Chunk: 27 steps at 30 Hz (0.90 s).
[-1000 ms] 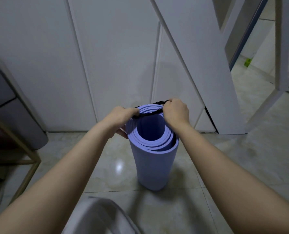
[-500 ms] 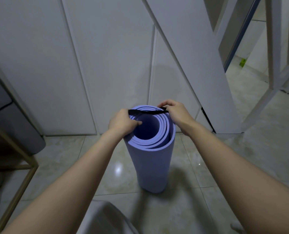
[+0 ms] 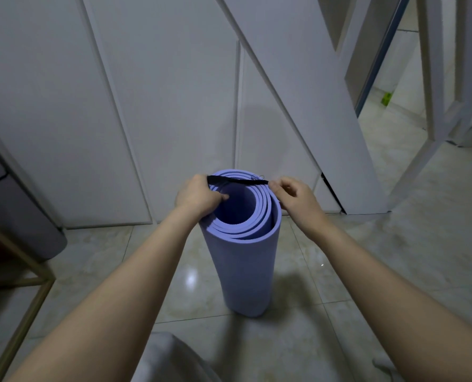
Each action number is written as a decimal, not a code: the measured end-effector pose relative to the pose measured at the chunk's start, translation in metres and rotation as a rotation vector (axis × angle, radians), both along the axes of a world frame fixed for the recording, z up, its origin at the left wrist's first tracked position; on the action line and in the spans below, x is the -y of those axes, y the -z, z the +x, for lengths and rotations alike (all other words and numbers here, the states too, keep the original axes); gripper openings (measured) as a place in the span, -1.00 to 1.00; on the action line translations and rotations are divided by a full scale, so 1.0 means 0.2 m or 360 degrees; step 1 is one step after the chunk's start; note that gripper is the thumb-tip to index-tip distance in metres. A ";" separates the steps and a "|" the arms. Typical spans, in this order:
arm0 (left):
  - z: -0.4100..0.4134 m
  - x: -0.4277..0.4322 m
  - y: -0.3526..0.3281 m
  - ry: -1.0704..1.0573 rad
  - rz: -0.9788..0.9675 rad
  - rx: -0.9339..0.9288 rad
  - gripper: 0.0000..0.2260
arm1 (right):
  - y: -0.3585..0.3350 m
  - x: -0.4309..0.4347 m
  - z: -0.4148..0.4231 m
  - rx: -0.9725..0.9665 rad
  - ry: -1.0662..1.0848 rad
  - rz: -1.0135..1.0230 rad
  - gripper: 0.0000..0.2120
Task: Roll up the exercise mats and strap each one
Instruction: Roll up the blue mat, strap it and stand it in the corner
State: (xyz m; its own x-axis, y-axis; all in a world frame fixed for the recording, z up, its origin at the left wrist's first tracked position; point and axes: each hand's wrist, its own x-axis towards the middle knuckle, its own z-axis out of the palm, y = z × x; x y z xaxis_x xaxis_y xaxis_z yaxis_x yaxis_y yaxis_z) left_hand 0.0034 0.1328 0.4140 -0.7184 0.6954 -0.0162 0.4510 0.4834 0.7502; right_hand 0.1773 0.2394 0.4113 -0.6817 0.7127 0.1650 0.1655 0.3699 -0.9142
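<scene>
Black strap (image 3: pixel 237 180) stretched between left hand (image 3: pixel 197 194), right hand (image 3: pixel 295 197), above upright mat (image 3: pixel 245 257)

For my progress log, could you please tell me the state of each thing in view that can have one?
purple mat, rolled up, standing on end on the floor tiles, not yet strapped.
black strap, stretched straight across the mat's top opening, an end in each hand.
left hand, grips the strap's left end at the mat's rim.
right hand, pinches the strap's right end.
</scene>
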 end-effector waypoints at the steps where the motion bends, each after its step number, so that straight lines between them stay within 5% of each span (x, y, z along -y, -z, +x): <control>1: 0.00 -0.01 0.00 -0.0015 -0.0002 0.0001 -0.72 | 0.00 0.02 0.00 -0.0057 0.0012 -0.0040 -0.66; 4: -0.01 -0.02 0.01 -0.0068 -0.0029 -0.0016 -0.74 | 0.03 0.04 0.02 -0.0153 -0.0076 -0.0202 -0.43; 9: -0.04 -0.01 0.01 -0.0142 -0.0120 -0.0099 -0.77 | 0.06 0.16 0.12 0.0013 -0.0372 -0.0146 -0.61; 12: -0.03 -0.02 0.00 -0.0155 -0.0133 -0.0107 -0.77 | 0.03 0.18 0.15 0.0284 -0.0456 0.0103 -0.33; 18: 0.06 -0.06 -0.03 -0.0065 -0.0091 -0.0102 -0.80 | -0.01 0.11 0.15 0.0373 0.0008 0.0485 -0.43; 23: 0.08 -0.01 -0.09 0.0195 0.0075 0.0166 -0.63 | 0.00 0.05 0.17 0.0397 0.0155 0.0412 -0.43; 27: 0.06 0.06 -0.12 0.0416 0.0125 0.0476 -0.85 | 0.00 0.01 0.17 0.0364 0.0196 0.0291 -0.46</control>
